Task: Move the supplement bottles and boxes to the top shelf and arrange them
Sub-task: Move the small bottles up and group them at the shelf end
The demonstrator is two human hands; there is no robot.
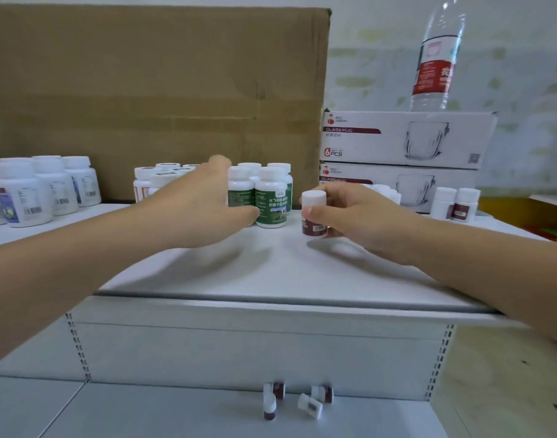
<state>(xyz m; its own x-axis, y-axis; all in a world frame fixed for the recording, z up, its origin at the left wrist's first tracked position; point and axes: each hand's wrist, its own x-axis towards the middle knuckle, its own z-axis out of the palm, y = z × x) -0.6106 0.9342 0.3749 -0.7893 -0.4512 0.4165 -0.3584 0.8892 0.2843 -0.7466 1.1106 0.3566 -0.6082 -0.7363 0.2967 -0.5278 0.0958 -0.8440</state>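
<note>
Item: small brown-label bottle [314,213], upright, long axis vertical, right of centre on the top shelf [271,273], well back from its front edge. Right hand [359,216] pinched it, thumb in front, fingers behind. Left hand [201,210] curved round the left of the green-label bottles [271,200], which stood just left of the small bottle, apart from it. Any nudge leftward would probably fall to the right hand.

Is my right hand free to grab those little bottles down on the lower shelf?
Probably not yet: the right hand grips a brown-label bottle on the top shelf. Once that is released, the little bottles below look unobstructed.
</note>
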